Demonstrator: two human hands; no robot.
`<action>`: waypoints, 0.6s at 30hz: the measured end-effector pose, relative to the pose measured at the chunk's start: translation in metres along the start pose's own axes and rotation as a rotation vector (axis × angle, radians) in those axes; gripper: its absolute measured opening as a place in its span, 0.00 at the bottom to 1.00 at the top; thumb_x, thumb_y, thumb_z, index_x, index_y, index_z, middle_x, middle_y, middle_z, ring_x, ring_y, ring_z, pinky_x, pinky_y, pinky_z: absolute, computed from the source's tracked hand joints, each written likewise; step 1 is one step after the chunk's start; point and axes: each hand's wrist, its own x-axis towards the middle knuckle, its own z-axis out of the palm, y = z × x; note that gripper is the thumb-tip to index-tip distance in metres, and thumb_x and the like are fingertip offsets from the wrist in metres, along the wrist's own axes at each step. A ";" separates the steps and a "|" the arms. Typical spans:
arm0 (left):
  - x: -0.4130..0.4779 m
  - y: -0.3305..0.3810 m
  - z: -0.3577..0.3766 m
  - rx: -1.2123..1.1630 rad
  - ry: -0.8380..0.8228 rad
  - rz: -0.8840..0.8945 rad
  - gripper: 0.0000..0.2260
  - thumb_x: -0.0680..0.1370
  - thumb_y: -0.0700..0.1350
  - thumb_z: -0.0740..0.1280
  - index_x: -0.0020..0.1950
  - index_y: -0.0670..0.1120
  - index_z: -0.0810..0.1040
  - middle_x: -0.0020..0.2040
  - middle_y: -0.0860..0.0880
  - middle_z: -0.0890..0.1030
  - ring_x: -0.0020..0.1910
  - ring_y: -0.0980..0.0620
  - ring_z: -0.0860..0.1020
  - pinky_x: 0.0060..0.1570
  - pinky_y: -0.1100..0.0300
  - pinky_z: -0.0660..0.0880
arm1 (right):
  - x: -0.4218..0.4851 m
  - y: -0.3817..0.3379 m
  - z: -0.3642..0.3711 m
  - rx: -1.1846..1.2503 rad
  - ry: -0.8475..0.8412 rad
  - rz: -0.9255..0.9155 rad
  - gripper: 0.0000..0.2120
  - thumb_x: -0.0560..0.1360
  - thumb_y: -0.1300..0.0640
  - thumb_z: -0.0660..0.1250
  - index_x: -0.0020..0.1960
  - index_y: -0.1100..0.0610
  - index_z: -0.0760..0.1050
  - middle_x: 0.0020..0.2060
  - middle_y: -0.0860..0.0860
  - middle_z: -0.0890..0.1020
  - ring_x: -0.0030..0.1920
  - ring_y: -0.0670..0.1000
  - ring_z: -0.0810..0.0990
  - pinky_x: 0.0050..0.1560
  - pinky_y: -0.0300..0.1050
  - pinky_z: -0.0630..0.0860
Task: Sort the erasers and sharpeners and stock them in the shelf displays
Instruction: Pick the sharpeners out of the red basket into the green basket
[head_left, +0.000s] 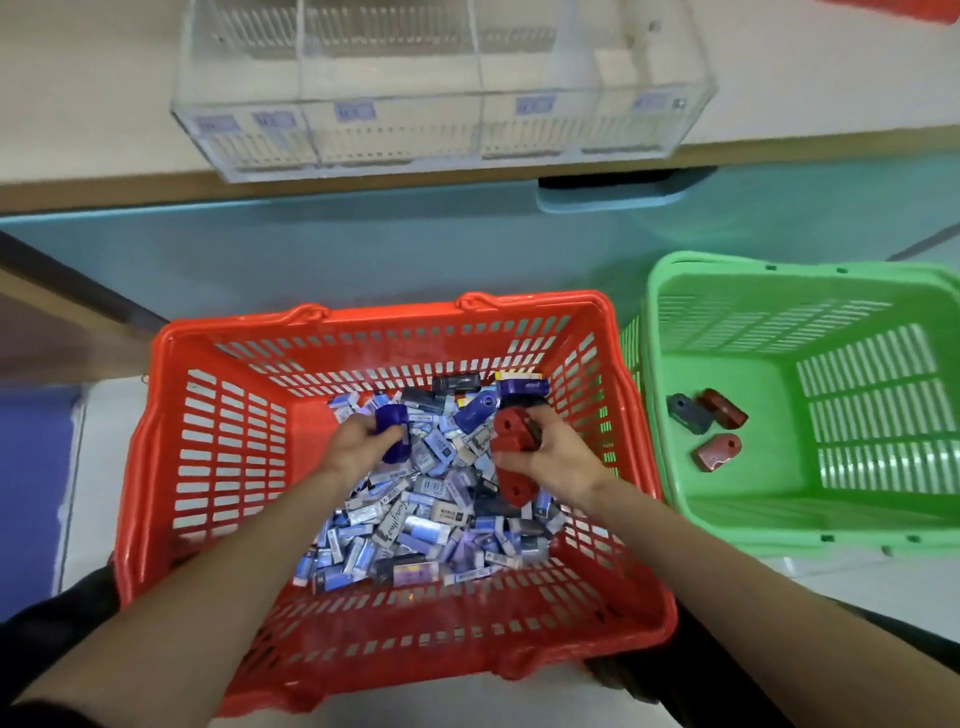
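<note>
A red basket (208, 467) in front of me holds a heap of small wrapped erasers (415, 519) mixed with plastic sharpeners. My left hand (358, 447) is down in the heap and grips blue sharpeners (392, 418). My right hand (550, 452) grips several red sharpeners (511, 431); one more red sharpener (514, 491) lies just below it. More blue sharpeners (480, 408) lie at the far end of the heap. To the right, a green basket (779, 525) holds two red sharpeners (716, 453) and one dark sharpener (688, 413).
A clear acrylic display tray (441, 119) with several labelled compartments sits on the beige counter (831, 78) beyond the baskets. The counter's front edge and a teal panel (311, 249) lie between it and the baskets. Both baskets stand on a light floor.
</note>
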 end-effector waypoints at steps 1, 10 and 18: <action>-0.015 0.015 0.001 -0.037 -0.007 0.072 0.08 0.77 0.42 0.67 0.55 0.41 0.73 0.52 0.43 0.79 0.42 0.55 0.77 0.35 0.69 0.75 | -0.009 -0.011 -0.011 0.000 0.007 -0.037 0.25 0.71 0.58 0.73 0.62 0.58 0.65 0.46 0.48 0.77 0.47 0.48 0.79 0.49 0.40 0.77; -0.117 0.189 0.089 -0.013 -0.212 0.728 0.09 0.74 0.35 0.69 0.47 0.47 0.72 0.42 0.54 0.77 0.35 0.71 0.75 0.44 0.76 0.71 | -0.078 -0.034 -0.192 -0.110 0.296 -0.201 0.19 0.70 0.61 0.73 0.57 0.58 0.69 0.44 0.52 0.77 0.41 0.49 0.77 0.39 0.41 0.78; -0.081 0.231 0.243 0.916 -0.284 0.746 0.17 0.72 0.47 0.72 0.55 0.40 0.73 0.50 0.42 0.79 0.46 0.44 0.77 0.43 0.57 0.72 | -0.025 0.081 -0.279 -0.476 0.337 0.233 0.25 0.70 0.53 0.74 0.60 0.63 0.69 0.50 0.56 0.77 0.47 0.55 0.75 0.44 0.43 0.72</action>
